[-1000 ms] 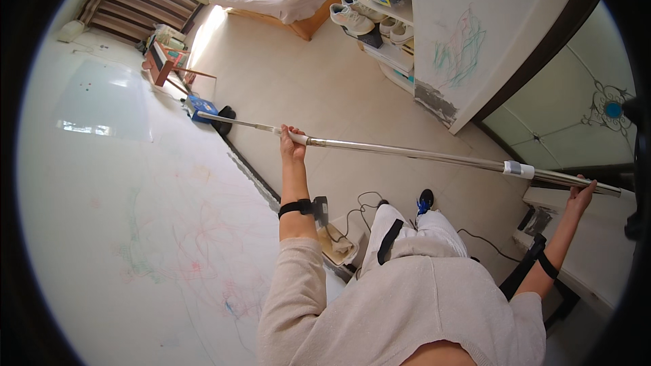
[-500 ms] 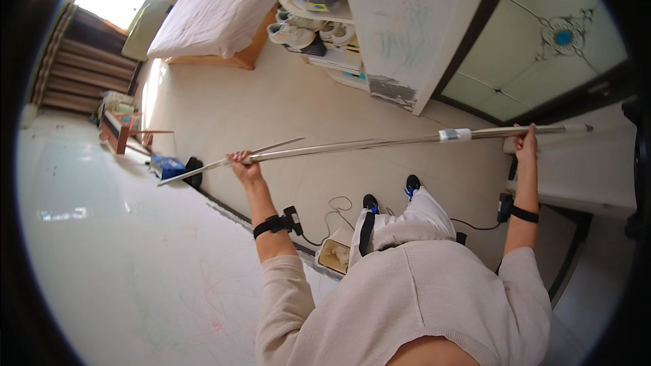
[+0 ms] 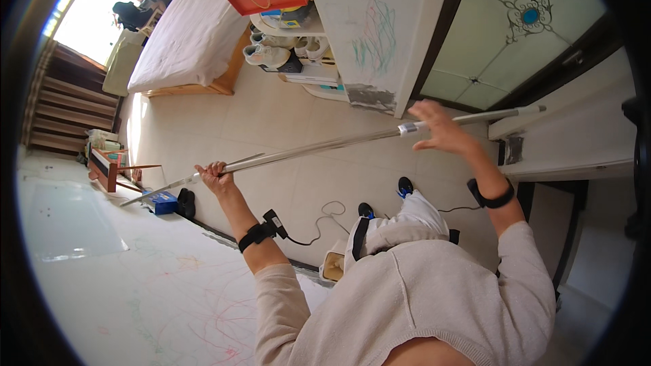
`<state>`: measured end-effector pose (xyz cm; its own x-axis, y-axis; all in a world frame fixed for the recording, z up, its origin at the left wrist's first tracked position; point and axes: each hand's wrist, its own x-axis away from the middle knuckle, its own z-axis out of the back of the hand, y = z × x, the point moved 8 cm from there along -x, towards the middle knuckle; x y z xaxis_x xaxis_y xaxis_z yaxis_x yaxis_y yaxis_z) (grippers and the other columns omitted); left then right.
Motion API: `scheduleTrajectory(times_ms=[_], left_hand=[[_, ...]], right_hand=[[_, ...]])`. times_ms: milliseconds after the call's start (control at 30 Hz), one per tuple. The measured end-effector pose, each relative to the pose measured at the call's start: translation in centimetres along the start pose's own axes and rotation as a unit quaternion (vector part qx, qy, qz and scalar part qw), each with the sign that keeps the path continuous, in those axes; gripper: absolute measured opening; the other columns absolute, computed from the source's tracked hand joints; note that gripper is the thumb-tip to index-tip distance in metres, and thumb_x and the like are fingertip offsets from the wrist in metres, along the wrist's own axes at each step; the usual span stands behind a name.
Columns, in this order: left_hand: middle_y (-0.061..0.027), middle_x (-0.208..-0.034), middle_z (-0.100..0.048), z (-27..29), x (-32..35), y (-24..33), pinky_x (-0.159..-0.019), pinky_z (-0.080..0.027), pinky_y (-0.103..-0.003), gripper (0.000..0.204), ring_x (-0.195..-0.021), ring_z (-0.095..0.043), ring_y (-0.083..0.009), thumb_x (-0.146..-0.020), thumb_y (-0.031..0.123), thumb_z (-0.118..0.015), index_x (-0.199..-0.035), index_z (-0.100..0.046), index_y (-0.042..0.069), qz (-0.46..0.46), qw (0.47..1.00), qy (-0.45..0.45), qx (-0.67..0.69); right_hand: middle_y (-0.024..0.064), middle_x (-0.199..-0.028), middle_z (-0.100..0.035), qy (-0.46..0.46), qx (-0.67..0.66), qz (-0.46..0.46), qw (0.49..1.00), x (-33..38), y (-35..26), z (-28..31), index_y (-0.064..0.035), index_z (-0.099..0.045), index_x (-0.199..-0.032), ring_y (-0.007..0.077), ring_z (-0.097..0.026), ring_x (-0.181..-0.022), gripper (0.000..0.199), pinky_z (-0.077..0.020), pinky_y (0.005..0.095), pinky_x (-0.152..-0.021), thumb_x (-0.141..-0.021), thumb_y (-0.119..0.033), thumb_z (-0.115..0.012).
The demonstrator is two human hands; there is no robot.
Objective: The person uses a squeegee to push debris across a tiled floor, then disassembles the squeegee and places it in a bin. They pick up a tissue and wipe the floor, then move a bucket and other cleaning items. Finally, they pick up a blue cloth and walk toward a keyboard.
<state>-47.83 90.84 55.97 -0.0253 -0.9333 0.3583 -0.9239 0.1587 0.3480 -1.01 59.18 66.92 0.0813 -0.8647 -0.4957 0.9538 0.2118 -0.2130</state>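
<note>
A long, shiny metal pole made of joined lengths spans the view, its right end higher than its left. My left hand is closed around it near the left end. Close to that hand, a thin rod lies at a slight angle along the pole. A white and grey collar sits right of the pole's middle. Beside the collar, my right hand is open, fingers spread and slightly blurred, over the pole and hiding a stretch of it. Whether it touches the pole, I cannot tell.
A white wall with scribbles runs along the left, and a glass-panelled door stands at the far right. Ahead are a bed and a shoe shelf. A small bin and a loose cable lie near my feet.
My right hand has let go of the pole near its right end and moved left to the collar, opening. The left hand keeps its grip; the pole's left end now sits lower.
</note>
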Motion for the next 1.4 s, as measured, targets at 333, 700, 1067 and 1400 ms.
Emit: scheduleTrajectory(times_ms=[333, 700, 1067, 1400], left_hand=[[-0.0043, -0.065, -0.050, -5.0, 4.7, -2.2, -0.053, -0.042, -0.025, 0.037, -0.056, -0.047, -0.0141, -0.082, 0.044, -0.056, -0.079, -0.052, 0.007, -0.040, 0.998, -0.037, 0.035], [0.0063, -0.049, -0.038, -0.5, 1.0, 0.2, -0.037, -0.032, -0.020, 0.029, -0.038, -0.033, -0.0056, -0.080, 0.022, -0.063, -0.062, -0.042, 0.015, -0.051, 0.996, -0.015, 0.077], [0.0063, -0.046, -0.034, -2.5, 3.0, -1.3, -0.038, -0.030, -0.021, 0.030, -0.037, -0.030, -0.0055, -0.083, 0.018, -0.057, -0.059, -0.039, 0.014, 0.040, 0.975, -0.157, 0.155], [0.0054, -0.045, -0.034, -3.7, 3.1, 0.2, -0.036, -0.028, -0.020, 0.031, -0.035, -0.030, -0.0067, -0.081, 0.026, -0.059, -0.059, -0.042, 0.013, -0.025, 0.992, -0.069, 0.107]], right_hand=[[0.0026, -0.056, -0.053, -0.532, -0.427, -0.293, 0.669, 5.7, 1.6, -8.4, -0.0032, -0.059, -0.075, 0.0096, -0.048, -0.045, 0.018, -0.0361, 0.0241, -0.039, -0.072, -0.019, -0.067], [0.0129, -0.062, -0.055, -0.273, -0.084, -0.130, 0.950, 2.5, 1.7, -2.9, -0.0036, -0.049, -0.072, 0.0287, -0.055, -0.062, 0.016, -0.0428, 0.0362, -0.054, -0.068, -0.011, -0.063], [0.0057, -0.054, -0.051, -0.590, -0.415, -0.275, 0.636, 7.1, 1.0, -4.6, -0.0026, -0.053, -0.074, 0.0146, -0.049, -0.049, 0.027, -0.0404, 0.0302, -0.047, -0.069, -0.022, -0.071], [0.0115, -0.070, -0.054, -0.092, 0.066, -0.060, 0.992, 0.5, -0.6, 1.0, -0.0032, -0.051, -0.082, 0.0213, -0.056, -0.064, 0.026, -0.0443, 0.0303, -0.054, -0.065, -0.014, -0.068]])
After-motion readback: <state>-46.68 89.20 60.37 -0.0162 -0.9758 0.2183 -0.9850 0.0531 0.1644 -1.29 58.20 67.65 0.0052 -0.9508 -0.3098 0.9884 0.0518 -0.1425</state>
